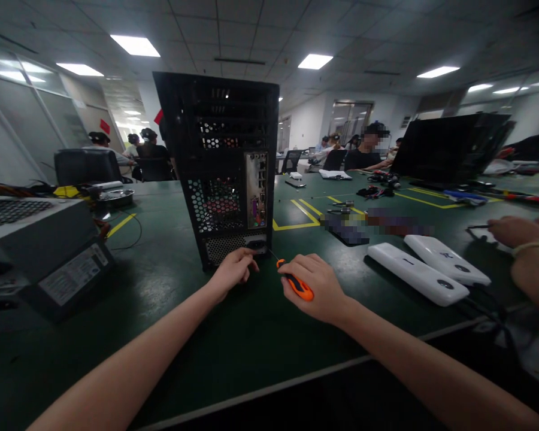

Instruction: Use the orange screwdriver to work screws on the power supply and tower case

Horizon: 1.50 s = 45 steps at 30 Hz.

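Observation:
A black computer case [215, 157] stands upright on the green table [251, 335], its back panel turned to me. Its metal port plate [254, 179] shows on the right, and a power supply [220, 248] with a mesh grille sits at the bottom. My right hand [317, 284] is closed around an orange and black screwdriver [302, 288], whose thin shaft points to the lower right corner of the case. Whether the tip touches a screw is too small to tell. My left hand [236, 268] is at the power supply's socket, fingers apart and holding nothing.
A grey loose power supply [67, 281] lies at the left, near a metal bowl [117, 196]. To the right are two white devices [415, 272], a monitor [444, 146], cables [379, 185] and pliers [465, 197]. Another person's hands [516, 230] work at the right edge.

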{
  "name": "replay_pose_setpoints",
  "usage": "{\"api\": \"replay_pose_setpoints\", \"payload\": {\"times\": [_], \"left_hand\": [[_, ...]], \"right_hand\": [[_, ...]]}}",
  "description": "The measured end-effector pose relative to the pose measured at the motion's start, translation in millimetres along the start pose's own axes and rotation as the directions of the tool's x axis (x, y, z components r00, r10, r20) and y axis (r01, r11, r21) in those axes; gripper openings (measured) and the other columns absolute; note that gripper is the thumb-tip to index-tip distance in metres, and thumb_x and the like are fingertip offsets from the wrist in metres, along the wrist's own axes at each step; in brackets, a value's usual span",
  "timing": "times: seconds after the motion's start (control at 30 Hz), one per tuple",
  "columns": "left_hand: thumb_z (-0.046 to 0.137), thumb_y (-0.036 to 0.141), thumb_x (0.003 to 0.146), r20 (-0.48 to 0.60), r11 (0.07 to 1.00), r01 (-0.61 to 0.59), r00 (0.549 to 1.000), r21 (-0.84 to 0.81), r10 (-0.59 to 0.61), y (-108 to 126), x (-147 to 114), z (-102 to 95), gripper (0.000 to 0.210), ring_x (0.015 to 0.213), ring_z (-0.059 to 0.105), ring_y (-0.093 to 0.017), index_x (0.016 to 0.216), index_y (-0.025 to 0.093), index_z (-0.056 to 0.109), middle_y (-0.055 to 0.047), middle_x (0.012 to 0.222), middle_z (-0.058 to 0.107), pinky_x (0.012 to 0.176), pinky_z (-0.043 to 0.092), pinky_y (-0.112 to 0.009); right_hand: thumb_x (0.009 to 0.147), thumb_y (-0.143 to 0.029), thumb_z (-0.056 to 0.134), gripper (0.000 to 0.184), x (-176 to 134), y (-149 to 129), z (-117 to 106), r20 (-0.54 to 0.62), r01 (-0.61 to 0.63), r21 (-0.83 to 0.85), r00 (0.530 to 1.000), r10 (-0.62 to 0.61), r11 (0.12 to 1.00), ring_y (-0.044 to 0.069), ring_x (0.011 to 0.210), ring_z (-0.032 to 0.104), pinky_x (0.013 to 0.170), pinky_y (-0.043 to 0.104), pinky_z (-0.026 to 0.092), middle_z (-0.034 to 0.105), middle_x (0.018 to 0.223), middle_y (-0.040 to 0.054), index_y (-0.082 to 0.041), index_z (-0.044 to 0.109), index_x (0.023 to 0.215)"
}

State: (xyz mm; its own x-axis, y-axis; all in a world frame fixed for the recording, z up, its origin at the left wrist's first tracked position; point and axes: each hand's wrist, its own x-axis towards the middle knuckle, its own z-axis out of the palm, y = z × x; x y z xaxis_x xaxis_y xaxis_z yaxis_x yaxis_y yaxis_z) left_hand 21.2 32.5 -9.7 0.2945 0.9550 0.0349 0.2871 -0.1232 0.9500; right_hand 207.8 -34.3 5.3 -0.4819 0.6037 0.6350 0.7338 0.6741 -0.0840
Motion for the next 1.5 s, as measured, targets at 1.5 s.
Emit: {"api": "replay_pose_setpoints", "payload": {"times": [1.5], "left_hand": [[0.034, 0.020, 0.082, 0.181, -0.057, -0.212, 0.629, 0.975, 0.756, -5.2, 13.3, -6.4, 0.025, 0.081, 0.045, -0.021, 0.096, 0.016, 0.054, -0.010, 0.091, 0.053, 0.066, 0.031, -0.035]], "right_hand": [[0.076, -0.032, 0.044, 0.031, 9.8, -28.7, -2.0, 0.260, -0.499, 0.857, 0.634, 0.728, 0.128, 0.009, 0.052, 0.048, 0.045, 0.022, 0.037, 0.058, 0.075, 0.0053, -0.014, 0.053, 0.100]]}}
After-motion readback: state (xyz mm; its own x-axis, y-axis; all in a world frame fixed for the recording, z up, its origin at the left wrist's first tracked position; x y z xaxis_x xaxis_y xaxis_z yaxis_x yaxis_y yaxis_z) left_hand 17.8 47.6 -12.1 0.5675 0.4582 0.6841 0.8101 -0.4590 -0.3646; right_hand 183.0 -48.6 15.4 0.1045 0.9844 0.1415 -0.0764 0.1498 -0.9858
